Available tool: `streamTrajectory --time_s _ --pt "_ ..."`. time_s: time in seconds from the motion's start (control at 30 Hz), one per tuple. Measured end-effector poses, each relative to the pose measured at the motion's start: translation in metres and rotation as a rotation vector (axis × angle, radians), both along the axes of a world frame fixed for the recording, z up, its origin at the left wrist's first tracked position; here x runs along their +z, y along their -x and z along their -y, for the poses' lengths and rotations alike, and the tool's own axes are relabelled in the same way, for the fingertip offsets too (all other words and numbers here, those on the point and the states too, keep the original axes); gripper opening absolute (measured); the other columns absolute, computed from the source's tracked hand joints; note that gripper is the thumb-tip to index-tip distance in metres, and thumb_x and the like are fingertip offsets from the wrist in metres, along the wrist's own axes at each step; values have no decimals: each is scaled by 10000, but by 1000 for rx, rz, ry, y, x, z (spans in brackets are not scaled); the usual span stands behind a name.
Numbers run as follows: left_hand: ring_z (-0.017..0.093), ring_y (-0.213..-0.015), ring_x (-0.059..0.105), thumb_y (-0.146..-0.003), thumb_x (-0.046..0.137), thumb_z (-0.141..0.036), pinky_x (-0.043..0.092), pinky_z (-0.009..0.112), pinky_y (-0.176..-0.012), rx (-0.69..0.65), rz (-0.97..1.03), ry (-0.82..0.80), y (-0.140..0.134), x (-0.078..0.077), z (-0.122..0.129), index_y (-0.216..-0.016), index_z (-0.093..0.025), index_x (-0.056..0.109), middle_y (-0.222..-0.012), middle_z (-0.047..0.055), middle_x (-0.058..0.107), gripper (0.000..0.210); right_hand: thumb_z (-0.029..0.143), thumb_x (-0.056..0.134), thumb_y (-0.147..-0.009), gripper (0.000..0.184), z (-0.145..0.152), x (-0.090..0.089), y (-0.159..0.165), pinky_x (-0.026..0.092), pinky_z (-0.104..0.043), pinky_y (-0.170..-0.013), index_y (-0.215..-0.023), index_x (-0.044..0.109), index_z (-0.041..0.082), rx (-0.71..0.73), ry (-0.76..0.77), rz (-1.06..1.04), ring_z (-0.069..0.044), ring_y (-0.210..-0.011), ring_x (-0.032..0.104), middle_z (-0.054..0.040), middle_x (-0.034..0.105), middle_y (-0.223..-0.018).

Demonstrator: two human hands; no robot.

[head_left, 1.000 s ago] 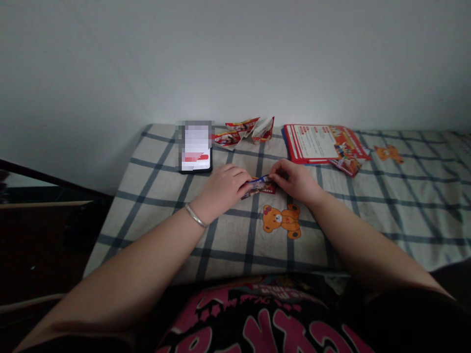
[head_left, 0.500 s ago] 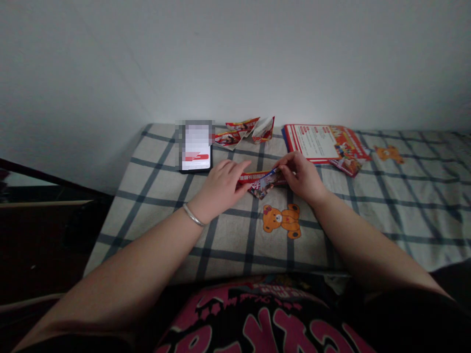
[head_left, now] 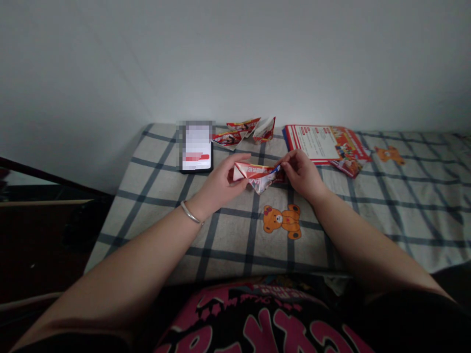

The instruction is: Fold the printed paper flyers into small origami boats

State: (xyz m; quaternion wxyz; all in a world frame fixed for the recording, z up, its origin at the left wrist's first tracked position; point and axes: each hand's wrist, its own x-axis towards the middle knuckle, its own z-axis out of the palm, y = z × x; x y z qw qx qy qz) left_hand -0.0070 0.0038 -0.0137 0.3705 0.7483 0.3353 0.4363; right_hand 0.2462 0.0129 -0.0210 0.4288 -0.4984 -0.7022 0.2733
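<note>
Between my hands is a folded red printed paper (head_left: 260,177), raised a little and creased into a pointed shape. My left hand (head_left: 225,180) curls around its left end, thumb below and fingers above. At the paper's right end my right hand (head_left: 300,174) pinches it near a blue edge between thumb and fingers. Beyond them, several folded red-and-white paper pieces (head_left: 231,138) stand and lean by the wall. A stack of printed flyers (head_left: 316,142) lies flat to the right, and a small folded red piece (head_left: 348,167) rests at its near corner.
A phone (head_left: 196,147) with a lit, partly blurred screen stands left of the folded pieces. The checked tablecloth (head_left: 154,230) with printed bears covers the table, which meets a pale wall (head_left: 235,59) at the back. Its left edge drops to a dark area.
My left hand has shifted slightly back and up, its fingers now curled around the paper's left end. That end has lifted and turned, showing a folded triangular tip. My right hand keeps its pinch.
</note>
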Motion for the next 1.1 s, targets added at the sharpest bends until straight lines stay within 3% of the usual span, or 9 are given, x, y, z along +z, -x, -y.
streamTrajectory --time_s 0.17,0.37,0.57,0.73,0.8,0.93,1.1 --pt "193 -1145 610 -844 579 -49 519 404 -1008 53 -246 -187 2 7 1 -1182 -197 601 -1186 71 640 370 371 561 -905 142 -2 1 -2 443 -320 -607 -901 469 263 -86 28 39 -167 -658 565 13 586 -734" --pt "189 -1037 640 -901 606 -129 530 393 -955 136 -424 -233 2 10 1 -1066 -170 645 -1085 64 674 174 410 582 -883 182 -1 4 -1 446 -309 -595 -899 483 258 -64 108 43 -172 -670 610 7 627 -743" --pt "154 -868 653 -889 619 -122 539 304 -808 205 -437 -173 2 4 1 -1058 -189 556 -957 15 665 192 403 593 -872 179 -1 3 -1 464 -307 -588 -883 490 257 -32 168 19 -182 -672 653 7 662 -730" --pt "183 -953 608 -891 566 -76 521 347 -875 187 -526 -326 1 7 1 -900 -184 533 -1003 45 596 113 356 590 -876 130 1 4 0 461 -317 -605 -901 520 249 -89 140 145 -192 -685 662 -6 692 -739" --pt "200 -1000 602 -886 593 -98 519 372 -911 176 -555 -337 0 7 1 -935 -182 538 -1043 55 590 112 338 582 -880 111 2 6 0 466 -320 -623 -905 523 248 -89 127 185 -196 -706 668 -13 708 -765" --pt "237 -1058 597 -840 691 -158 517 420 -947 202 -606 -319 -2 4 2 -1082 -180 508 -1105 73 588 305 296 567 -880 75 3 7 1 471 -319 -650 -908 521 246 -69 115 205 -199 -738 676 -17 715 -798" --pt "231 -1039 607 -847 628 -112 526 413 -932 236 -602 -324 -2 -2 -1 -1121 -180 473 -1076 78 592 322 308 570 -880 81 2 9 2 462 -315 -624 -889 514 250 -35 115 208 -194 -700 653 -13 701 -771"
